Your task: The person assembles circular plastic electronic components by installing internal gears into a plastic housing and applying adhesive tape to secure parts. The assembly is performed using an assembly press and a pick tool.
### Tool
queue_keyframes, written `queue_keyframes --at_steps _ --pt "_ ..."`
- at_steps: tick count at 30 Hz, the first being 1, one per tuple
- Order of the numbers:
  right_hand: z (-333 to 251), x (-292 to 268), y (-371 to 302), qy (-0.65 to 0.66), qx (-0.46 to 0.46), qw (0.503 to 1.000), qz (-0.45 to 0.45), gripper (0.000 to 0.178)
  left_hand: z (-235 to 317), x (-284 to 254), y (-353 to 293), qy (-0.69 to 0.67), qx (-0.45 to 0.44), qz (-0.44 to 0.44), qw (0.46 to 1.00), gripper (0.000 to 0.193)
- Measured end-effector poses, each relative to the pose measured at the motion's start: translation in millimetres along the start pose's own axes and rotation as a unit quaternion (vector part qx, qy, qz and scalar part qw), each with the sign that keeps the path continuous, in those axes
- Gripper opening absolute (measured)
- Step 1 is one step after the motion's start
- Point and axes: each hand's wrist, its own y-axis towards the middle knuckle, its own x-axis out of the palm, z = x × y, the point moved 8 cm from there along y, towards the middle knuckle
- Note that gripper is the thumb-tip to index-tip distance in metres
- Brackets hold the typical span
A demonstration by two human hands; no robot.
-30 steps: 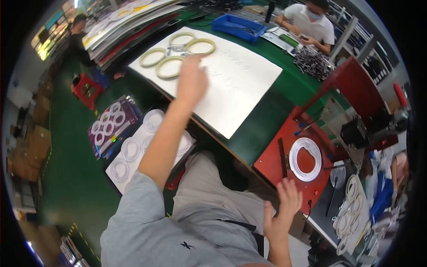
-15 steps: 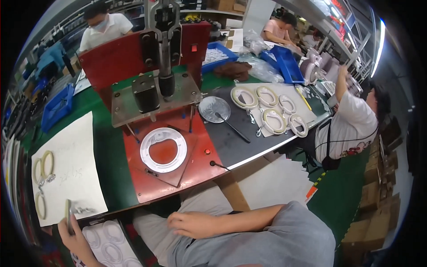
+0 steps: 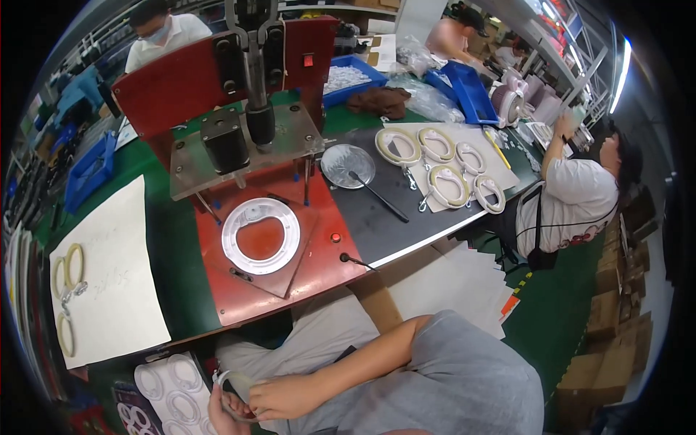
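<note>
Above my lap, my left hand point(image 3: 226, 415) is closed on a pale, yellowish ring point(image 3: 238, 378). My right hand point(image 3: 284, 398) meets it from the right, fingers curled onto the ring's other side; the fingers cover part of the ring. Farther up, a white ring-shaped part point(image 3: 229, 239) with a wide round opening lies on the red base of a press point(image 3: 330, 286). The press's black block point(image 3: 225, 139) and clear plate point(image 3: 185, 177) are above and behind that part.
A white sheet point(image 3: 119, 312) at left carries several pale rings with metal hooks. At right, several cream rings point(image 3: 449, 187) with snap hooks lie on cardboard, beside a round metal dish point(image 3: 348, 165) and a black-handled tool point(image 3: 384, 201). White moulded trays point(image 3: 172, 417) stand below left. Co-workers sit around.
My left hand has brought the ring from the white sheet to my lap. My right hand has shifted left and now grips it too. My view has moved slightly.
</note>
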Motion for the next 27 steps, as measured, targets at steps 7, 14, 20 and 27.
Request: queue_keyframes --at_steps 7,14,20,27 --pt "22.8 -7.1 -17.8 -0.101 0.073 0.992 0.014 0.032 -29.4 46.8 17.3 -0.162 -0.022 0.072 0.984 0.026" --pt "-13.0 -99.0 -32.0 0.137 0.087 0.976 0.144 0.035 3.2 56.5 13.8 0.329 0.144 -0.010 0.933 0.027" --pt "-6.3 -131.0 -49.9 0.447 0.156 0.851 0.229 0.045 6.8 96.3 4.2 0.186 0.235 -0.272 0.915 0.037" --pt "-10.4 -176.7 -76.9 0.469 0.152 0.802 0.338 0.051 19.2 172.0 -25.9 0.243 0.338 -0.239 0.877 0.038"
